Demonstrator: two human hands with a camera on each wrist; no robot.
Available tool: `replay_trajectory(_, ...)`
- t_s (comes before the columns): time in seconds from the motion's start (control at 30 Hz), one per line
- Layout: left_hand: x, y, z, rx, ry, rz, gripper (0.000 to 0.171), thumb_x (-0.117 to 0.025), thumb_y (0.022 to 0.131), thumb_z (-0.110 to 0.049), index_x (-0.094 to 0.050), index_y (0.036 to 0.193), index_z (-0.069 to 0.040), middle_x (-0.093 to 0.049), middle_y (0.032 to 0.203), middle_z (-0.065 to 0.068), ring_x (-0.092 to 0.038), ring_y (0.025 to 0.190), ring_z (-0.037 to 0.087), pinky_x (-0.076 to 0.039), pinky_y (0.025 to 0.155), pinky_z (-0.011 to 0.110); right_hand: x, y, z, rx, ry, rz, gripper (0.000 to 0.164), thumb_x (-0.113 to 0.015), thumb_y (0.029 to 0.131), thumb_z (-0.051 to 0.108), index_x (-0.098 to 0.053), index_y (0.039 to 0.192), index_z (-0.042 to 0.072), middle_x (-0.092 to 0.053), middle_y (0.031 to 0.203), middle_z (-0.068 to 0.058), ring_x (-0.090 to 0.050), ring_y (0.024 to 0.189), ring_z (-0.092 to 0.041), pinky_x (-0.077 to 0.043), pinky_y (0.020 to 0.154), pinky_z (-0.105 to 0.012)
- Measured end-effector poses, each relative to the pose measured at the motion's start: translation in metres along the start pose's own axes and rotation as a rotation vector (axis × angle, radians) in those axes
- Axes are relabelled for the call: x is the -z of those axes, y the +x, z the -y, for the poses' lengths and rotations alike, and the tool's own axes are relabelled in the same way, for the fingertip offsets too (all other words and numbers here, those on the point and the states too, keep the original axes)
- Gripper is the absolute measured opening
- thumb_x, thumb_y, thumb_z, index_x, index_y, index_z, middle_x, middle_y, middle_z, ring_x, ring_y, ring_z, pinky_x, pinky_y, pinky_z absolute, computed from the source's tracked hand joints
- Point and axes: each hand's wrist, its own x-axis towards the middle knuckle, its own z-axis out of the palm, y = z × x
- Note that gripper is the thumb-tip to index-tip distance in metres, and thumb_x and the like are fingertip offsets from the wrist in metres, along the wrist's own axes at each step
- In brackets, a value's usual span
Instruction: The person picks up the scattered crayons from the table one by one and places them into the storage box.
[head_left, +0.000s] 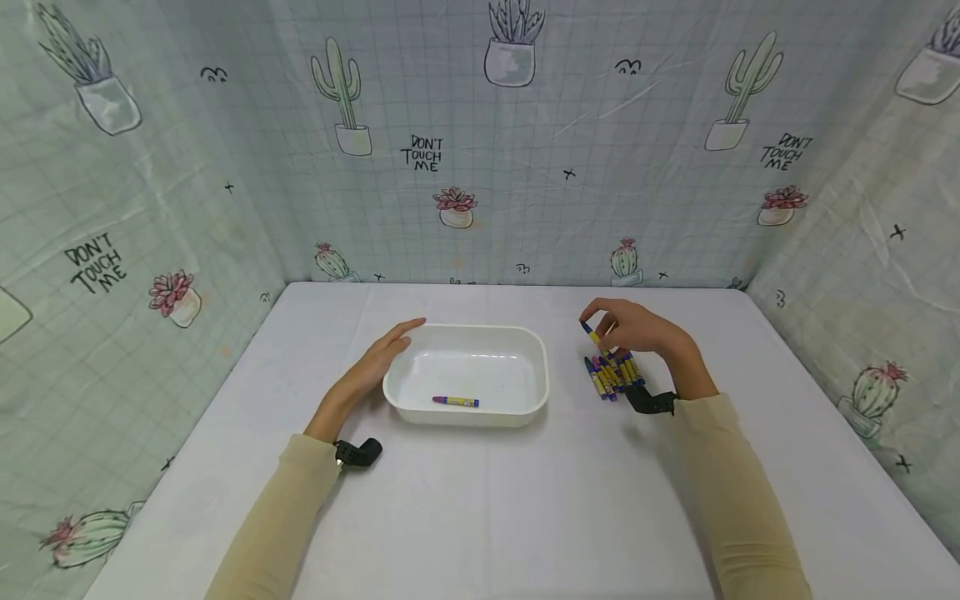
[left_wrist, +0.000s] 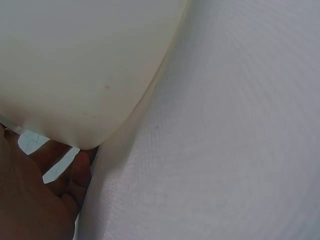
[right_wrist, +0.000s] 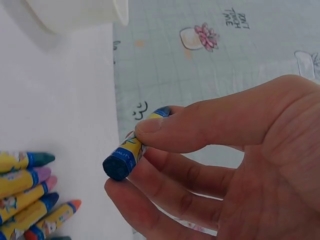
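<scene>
My right hand (head_left: 633, 325) pinches a dark blue crayon (right_wrist: 131, 145) with a yellow wrapper between thumb and fingers. It is held above a group of crayons (head_left: 611, 375) that lie side by side on the table. In the right wrist view, green, purple, pink, blue and orange tips show among these crayons (right_wrist: 30, 190). At the left, my left hand (head_left: 378, 362) rests against the side of a white rectangular tray (head_left: 468, 417), its fingers (left_wrist: 80, 172) touching the outer wall. One purple-tipped crayon (head_left: 455, 402) lies inside the tray near its front wall.
A white cloth covers the table (head_left: 480, 508). Behind it and along both sides hang fabric walls (head_left: 480, 125) printed with cacti. Black wrist cameras (head_left: 358, 452) are strapped at both wrists, the right one close beside the crayon group.
</scene>
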Motion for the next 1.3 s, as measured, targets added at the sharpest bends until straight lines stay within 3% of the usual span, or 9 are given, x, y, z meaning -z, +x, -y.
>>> replay_trajectory(0.17, 0.001, -0.001, 0.001, 0.0, -0.006, -0.001, 0.049, -0.031, 0.113, -0.036, -0.032, 0.163, -0.031, -0.033, 0.169, 0.006, -0.041, 0.148, 0.035, -0.03, 0.122, 0.061, -0.002, 0.007, 0.017, 0.024, -0.03, 0.033, 0.048, -0.063, 0.093, 0.0, -0.054, 0.14, 0.007, -0.063, 0.126, -0.031, -0.072, 0.095, -0.032, -0.062, 0.083, -0.047)
replay_trajectory(0.47, 0.004, -0.001, -0.002, -0.016, -0.024, 0.008, 0.05, -0.032, 0.114, -0.035, -0.032, 0.163, -0.03, -0.032, 0.17, 0.007, -0.035, 0.153, 0.036, -0.023, 0.125, 0.062, -0.005, 0.022, 0.046, 0.078, -0.094, 0.076, 0.05, -0.063, 0.091, -0.001, -0.056, 0.139, 0.012, -0.066, 0.122, -0.025, -0.07, 0.084, -0.025, -0.062, 0.076, -0.04)
replay_trajectory(0.87, 0.005, 0.0, -0.004, -0.002, -0.03, 0.014, 0.05, -0.033, 0.113, -0.036, -0.033, 0.163, -0.03, -0.03, 0.171, 0.005, -0.033, 0.154, 0.035, -0.024, 0.125, 0.061, -0.022, 0.038, 0.083, 0.127, -0.099, 0.199, 0.052, -0.063, 0.091, -0.003, -0.056, 0.141, 0.013, -0.064, 0.129, -0.027, -0.07, 0.106, -0.038, -0.063, 0.08, -0.039)
replay_trajectory(1.3, 0.002, -0.001, -0.003, 0.003, -0.022, 0.011, 0.05, -0.032, 0.113, -0.037, -0.032, 0.163, -0.031, -0.03, 0.171, 0.004, -0.032, 0.154, 0.035, -0.024, 0.125, 0.061, -0.046, 0.063, 0.119, 0.19, -0.175, 0.324, 0.05, -0.063, 0.092, 0.0, -0.056, 0.139, 0.014, -0.066, 0.13, -0.026, -0.07, 0.093, -0.025, -0.063, 0.08, -0.039)
